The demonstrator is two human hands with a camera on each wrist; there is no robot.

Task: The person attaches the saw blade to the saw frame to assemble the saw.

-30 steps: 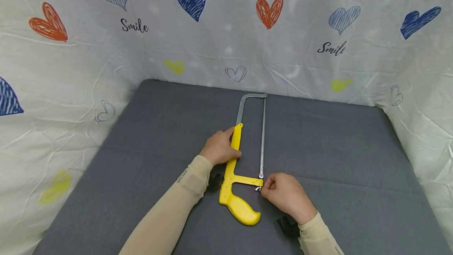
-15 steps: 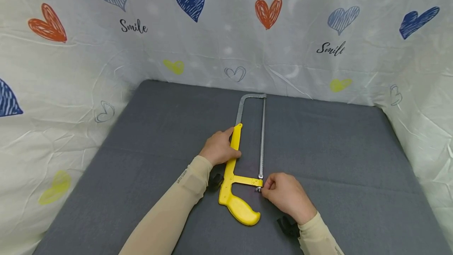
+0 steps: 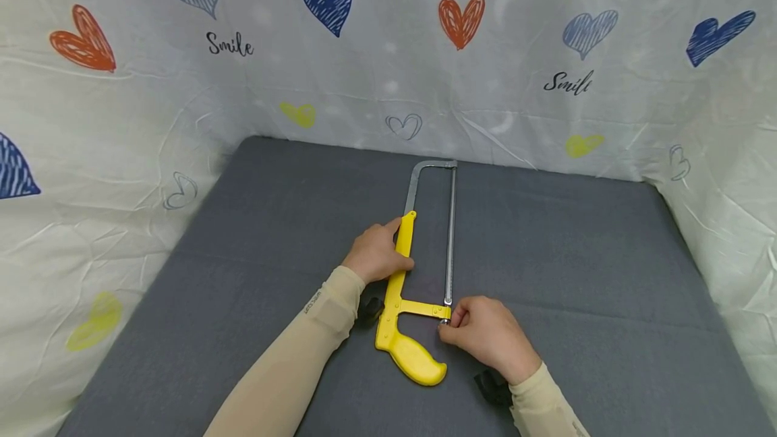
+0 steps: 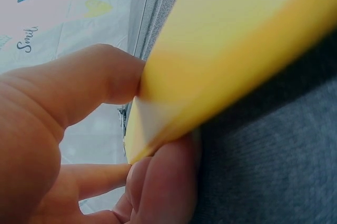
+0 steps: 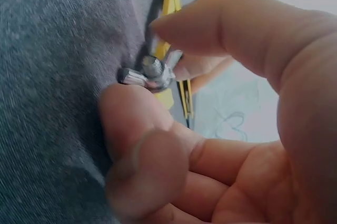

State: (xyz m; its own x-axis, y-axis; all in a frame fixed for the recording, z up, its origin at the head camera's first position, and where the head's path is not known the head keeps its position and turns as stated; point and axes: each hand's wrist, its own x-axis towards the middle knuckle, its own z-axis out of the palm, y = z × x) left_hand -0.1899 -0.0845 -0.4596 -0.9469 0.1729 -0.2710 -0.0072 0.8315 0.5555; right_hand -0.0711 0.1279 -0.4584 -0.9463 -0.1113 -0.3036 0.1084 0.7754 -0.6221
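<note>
Hacksaw frame lies clasped in left grip; right grip curls round its wing nut.

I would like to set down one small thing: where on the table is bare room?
The grey table is bare right of the hacksaw blade, beyond the right hand, and left of the left hand, up to its left edge. It is crowded at the wing nut, near the yellow handle.
</note>
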